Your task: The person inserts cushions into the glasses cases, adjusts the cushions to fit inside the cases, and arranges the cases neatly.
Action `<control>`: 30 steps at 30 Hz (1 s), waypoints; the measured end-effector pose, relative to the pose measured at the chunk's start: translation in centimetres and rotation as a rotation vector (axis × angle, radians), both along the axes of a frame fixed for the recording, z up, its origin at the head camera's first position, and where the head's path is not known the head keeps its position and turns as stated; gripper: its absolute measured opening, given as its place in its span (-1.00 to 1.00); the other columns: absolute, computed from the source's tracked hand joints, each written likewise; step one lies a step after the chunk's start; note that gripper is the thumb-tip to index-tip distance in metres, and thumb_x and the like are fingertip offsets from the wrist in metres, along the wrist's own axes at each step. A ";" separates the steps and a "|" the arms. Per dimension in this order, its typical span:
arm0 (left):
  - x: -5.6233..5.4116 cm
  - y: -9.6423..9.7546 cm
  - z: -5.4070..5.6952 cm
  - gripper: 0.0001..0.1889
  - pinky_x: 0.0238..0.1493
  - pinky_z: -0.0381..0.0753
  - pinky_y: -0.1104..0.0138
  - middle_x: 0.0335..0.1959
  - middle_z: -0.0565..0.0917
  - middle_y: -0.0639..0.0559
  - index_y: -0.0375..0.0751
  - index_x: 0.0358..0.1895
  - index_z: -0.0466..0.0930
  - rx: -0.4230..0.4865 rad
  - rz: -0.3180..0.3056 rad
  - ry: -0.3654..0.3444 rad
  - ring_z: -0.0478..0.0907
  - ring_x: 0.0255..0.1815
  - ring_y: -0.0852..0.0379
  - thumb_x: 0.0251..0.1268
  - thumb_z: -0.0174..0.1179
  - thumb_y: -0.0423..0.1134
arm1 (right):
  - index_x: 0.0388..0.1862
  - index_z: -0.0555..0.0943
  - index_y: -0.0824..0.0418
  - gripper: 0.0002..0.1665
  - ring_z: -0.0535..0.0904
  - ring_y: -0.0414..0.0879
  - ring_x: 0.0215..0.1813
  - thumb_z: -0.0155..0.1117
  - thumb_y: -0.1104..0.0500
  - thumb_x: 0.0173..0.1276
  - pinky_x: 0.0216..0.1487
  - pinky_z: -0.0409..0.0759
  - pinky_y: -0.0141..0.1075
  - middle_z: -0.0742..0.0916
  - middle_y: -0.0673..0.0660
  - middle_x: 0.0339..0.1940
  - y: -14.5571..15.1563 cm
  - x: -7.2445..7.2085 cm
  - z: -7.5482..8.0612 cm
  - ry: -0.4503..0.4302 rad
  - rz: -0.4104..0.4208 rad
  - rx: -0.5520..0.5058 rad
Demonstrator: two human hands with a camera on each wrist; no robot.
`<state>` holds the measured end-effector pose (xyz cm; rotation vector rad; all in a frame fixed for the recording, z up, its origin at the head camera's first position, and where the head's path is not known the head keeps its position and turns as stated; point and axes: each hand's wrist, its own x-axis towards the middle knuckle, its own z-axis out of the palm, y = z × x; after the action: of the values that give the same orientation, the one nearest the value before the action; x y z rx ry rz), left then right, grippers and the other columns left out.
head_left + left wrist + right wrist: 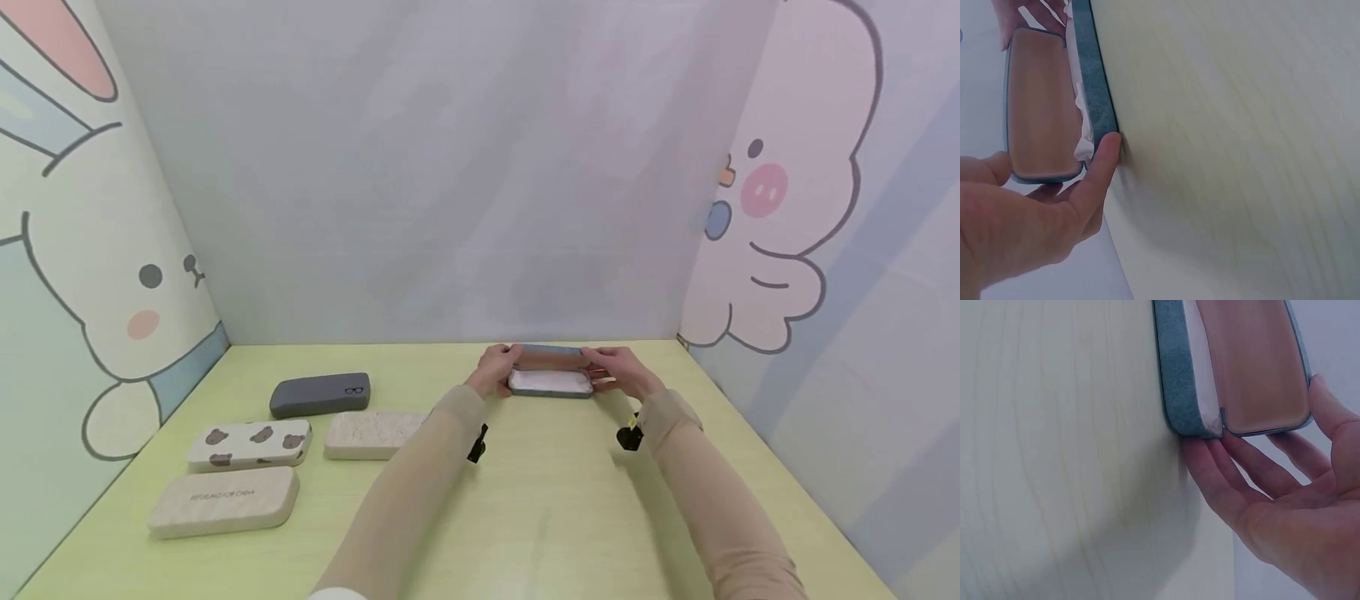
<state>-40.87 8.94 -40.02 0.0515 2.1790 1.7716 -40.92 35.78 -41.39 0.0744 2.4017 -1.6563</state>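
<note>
Near the back of the table, a teal glasses case stands with its lid raised. Tan lining covers the lid's inside, and crumpled white cloth or paper lies in the base. My left hand grips the case's left end; in the left wrist view its thumb is by the lid's rim and a fingertip presses the base's corner. At the opposite end my right hand holds the case, thumb on the lid's edge and fingers behind the lid and against the base. Whether anything lies under the white lining is hidden.
Several closed glasses cases lie to the left: a dark grey one, a bear-print one, a beige one with lettering and a speckled cream one, partly behind my left sleeve. A wall rises behind the table.
</note>
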 end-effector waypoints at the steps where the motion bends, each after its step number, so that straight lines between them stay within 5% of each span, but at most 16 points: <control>1: 0.0 -0.1 0.0 -0.47 0.05 0.59 -0.09 0.31 0.40 -0.22 -0.14 0.37 0.31 0.001 -0.005 0.001 0.51 0.11 -0.27 0.49 -0.05 0.06 | 0.40 0.29 0.39 -0.20 0.60 0.02 0.07 0.08 -0.16 0.44 0.02 0.66 -0.17 0.54 0.39 0.22 0.0 0.0 -0.1 -0.001 0.006 -0.013; 10: 0.0 -1.0 0.1 -0.55 0.09 0.57 -0.11 0.27 0.39 -0.29 -0.33 0.31 0.29 -0.005 -0.086 0.033 0.49 0.18 -0.27 0.48 0.01 -0.17 | 0.41 0.26 0.42 -0.29 0.52 0.16 0.23 0.11 0.00 0.47 0.12 0.62 -0.12 0.49 0.46 0.30 0.5 0.5 -0.1 0.031 0.100 -0.046; 15: 0.1 -0.7 0.0 -0.49 0.08 0.57 -0.10 0.33 0.35 -0.33 -0.38 0.38 0.22 -0.036 -0.089 0.078 0.57 -0.05 -0.20 0.43 0.06 -0.31 | 0.42 0.24 0.44 -0.33 0.50 0.13 0.29 0.13 0.14 0.46 0.18 0.58 -0.11 0.40 0.47 0.37 1.1 0.9 -0.1 0.038 0.132 -0.067; 19: 0.5 0.0 0.0 -0.55 -0.08 0.66 0.00 0.23 0.42 -0.32 -0.41 0.30 0.33 -0.079 -0.057 0.148 0.51 -0.36 0.01 0.37 0.08 -0.41 | 0.32 0.36 0.47 -0.40 0.62 -0.08 0.15 0.21 0.22 0.39 0.16 0.59 -0.14 0.40 0.44 0.39 1.3 1.0 -0.1 0.088 0.123 -0.005; 21: 0.7 0.4 -0.2 -0.80 -0.35 0.64 0.16 -0.05 0.51 -0.22 -0.40 -0.01 0.49 -0.124 -0.036 0.179 0.39 -0.50 0.13 0.33 0.06 -0.46 | 0.22 0.47 0.47 -0.48 0.67 -0.16 0.04 0.25 0.22 0.36 0.08 0.64 -0.17 0.47 0.43 0.33 1.1 1.0 0.0 0.133 0.107 0.074; 23: 0.8 0.8 -0.3 -0.95 -0.50 0.54 0.28 -0.21 0.47 -0.13 -0.30 -0.31 0.45 -0.165 -0.010 0.207 0.31 -0.55 0.19 0.29 0.05 -0.49 | 0.12 0.56 0.47 -0.54 0.70 -0.15 -0.06 0.29 0.21 0.33 -0.01 0.67 -0.17 0.56 0.44 0.23 0.9 1.0 0.1 0.172 0.084 0.140; 27: 1.2 1.1 -0.5 -0.89 -0.44 0.61 0.21 -0.14 0.52 -0.19 -0.27 -0.38 0.40 -0.203 0.035 0.213 0.34 -0.49 0.15 0.22 0.02 -0.54 | 0.09 0.58 0.47 -0.56 0.71 -0.06 -0.08 0.31 0.24 0.30 -0.04 0.68 -0.15 0.61 0.45 0.15 0.3 0.9 0.0 0.190 0.085 0.190; 30: 1.5 1.1 -0.7 -0.87 -0.26 0.71 0.12 0.02 0.52 -0.22 -0.35 -0.22 0.50 -0.215 0.063 0.222 0.43 -0.38 0.12 0.21 0.01 -0.55 | 0.14 0.55 0.47 -0.53 0.71 -0.09 -0.08 0.32 0.27 0.29 -0.01 0.68 -0.15 0.58 0.47 0.18 0.3 0.9 -0.3 0.181 0.080 0.190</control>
<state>-39.41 10.05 -40.69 0.1354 2.5442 1.6195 -40.02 36.03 -41.73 -0.1454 2.6531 -1.4534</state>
